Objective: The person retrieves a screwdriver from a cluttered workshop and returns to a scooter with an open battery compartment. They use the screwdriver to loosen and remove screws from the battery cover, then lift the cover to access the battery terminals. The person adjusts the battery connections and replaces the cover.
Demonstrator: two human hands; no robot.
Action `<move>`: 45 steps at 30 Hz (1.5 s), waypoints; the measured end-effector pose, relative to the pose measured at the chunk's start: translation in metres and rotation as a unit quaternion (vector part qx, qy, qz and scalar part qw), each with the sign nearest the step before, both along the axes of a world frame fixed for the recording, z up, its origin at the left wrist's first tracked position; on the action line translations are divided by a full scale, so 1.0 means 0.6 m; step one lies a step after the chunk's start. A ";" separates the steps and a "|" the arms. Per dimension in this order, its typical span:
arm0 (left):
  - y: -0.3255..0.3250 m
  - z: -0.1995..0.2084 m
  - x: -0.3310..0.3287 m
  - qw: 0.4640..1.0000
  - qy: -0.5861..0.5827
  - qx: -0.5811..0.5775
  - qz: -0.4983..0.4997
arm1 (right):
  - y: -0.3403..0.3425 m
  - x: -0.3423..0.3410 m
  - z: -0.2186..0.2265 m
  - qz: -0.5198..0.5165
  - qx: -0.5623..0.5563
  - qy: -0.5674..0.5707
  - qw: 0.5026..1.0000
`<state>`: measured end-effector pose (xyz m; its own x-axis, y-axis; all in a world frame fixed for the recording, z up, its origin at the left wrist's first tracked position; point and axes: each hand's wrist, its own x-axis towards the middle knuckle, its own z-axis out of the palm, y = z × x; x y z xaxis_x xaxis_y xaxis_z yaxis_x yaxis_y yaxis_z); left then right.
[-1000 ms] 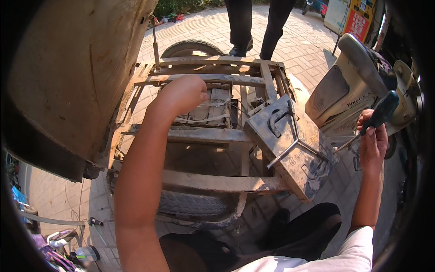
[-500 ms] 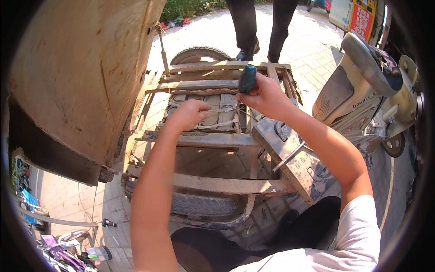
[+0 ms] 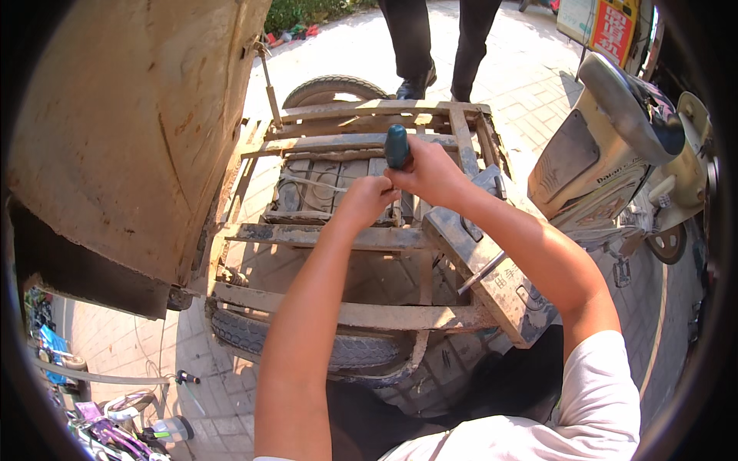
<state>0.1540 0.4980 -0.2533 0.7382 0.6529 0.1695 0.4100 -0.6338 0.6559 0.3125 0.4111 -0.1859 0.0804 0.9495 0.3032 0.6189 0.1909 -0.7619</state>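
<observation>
A screwdriver (image 3: 397,146) with a dark teal handle stands nearly upright over the vehicle frame. My right hand (image 3: 430,170) is closed round the lower part of its handle. Just below, my left hand (image 3: 367,201) has its fingers pinched together beside where the shaft runs; what they hold, if anything, is hidden. Beneath both hands lies a dusty grey battery block (image 3: 304,201) set between the frame's crossbars. A pale cable (image 3: 317,183) crosses its top toward my left hand. The screwdriver's tip does not show.
The rusty metal frame (image 3: 346,235) rests over tyres, one tyre (image 3: 307,342) on my side. A large raised panel (image 3: 131,138) fills the left. A dusty metal box (image 3: 492,269) with a rod lies right, near a scooter (image 3: 592,154). A person in dark trousers (image 3: 407,38) stands beyond the frame.
My left hand has moved right, from over the battery block to below the screwdriver handle, and its fingers have drawn together. The right hand and screwdriver have shifted slightly left and down.
</observation>
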 end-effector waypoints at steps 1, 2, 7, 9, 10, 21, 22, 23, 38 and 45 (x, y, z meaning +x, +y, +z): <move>0.000 0.001 0.001 1.000 -0.002 0.003 -0.001 | 0.000 0.001 -0.001 0.002 0.000 0.000 1.000; -0.001 0.003 0.003 1.000 0.003 0.009 0.000 | 0.001 0.003 -0.002 0.003 0.000 0.000 1.000; -0.004 0.006 0.004 0.996 0.087 0.004 0.022 | 0.003 0.007 -0.003 0.037 0.002 0.002 0.999; -0.007 0.004 0.003 0.999 0.016 0.016 0.029 | 0.004 0.006 0.002 0.048 0.017 -0.004 0.999; -0.009 0.002 0.003 0.999 -0.011 0.014 0.028 | 0.005 0.005 0.007 0.047 0.034 -0.006 0.998; -0.009 -0.003 0.011 0.997 -0.046 -0.025 0.056 | 0.042 0.000 0.068 0.025 0.144 -0.196 0.970; -0.010 -0.003 0.011 0.997 -0.016 0.007 0.074 | 0.046 0.001 0.071 0.023 0.120 -0.213 0.969; -0.011 -0.002 0.011 0.996 0.006 0.021 0.082 | 0.051 0.001 0.074 0.014 0.104 -0.231 0.967; -0.010 -0.014 0.010 0.992 -0.113 -0.025 0.056 | 0.056 -0.011 0.104 0.087 0.026 -0.277 0.957; -0.002 -0.017 0.000 0.996 -0.012 0.054 0.069 | 0.048 -0.019 0.104 0.047 0.023 -0.245 0.968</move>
<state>0.1542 0.4966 -0.2636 0.6382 0.7247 0.2599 0.4833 -0.6399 0.5975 0.3014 0.4397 -0.1233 -0.1700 0.9303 0.3250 0.8825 0.2905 -0.3700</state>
